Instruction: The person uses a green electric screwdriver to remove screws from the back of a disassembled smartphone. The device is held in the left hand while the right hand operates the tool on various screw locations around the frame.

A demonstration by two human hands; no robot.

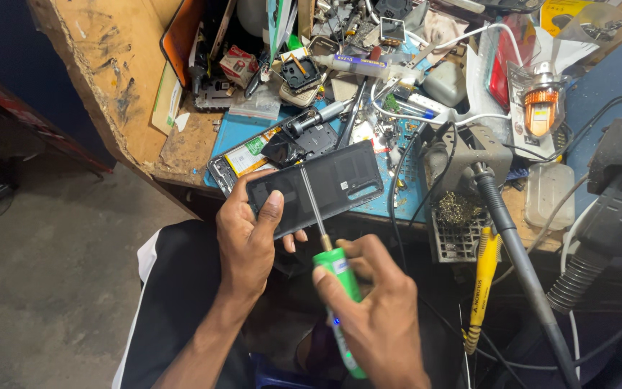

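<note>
My left hand grips a dark phone back cover by its lower left corner, thumb lying on its face, and holds it tilted over the front edge of the bench. My right hand is closed around a green-handled screwdriver. Its thin metal shaft runs up across the cover, and the tip sits near the cover's upper edge. Just behind the cover lies an opened phone with a yellow and green battery showing.
A blue work mat on the wooden bench is crowded with tools, phone parts, cables and small boxes. A soldering iron in its stand, a yellow-handled tool and a black hose sit to the right. A concrete floor lies to the left.
</note>
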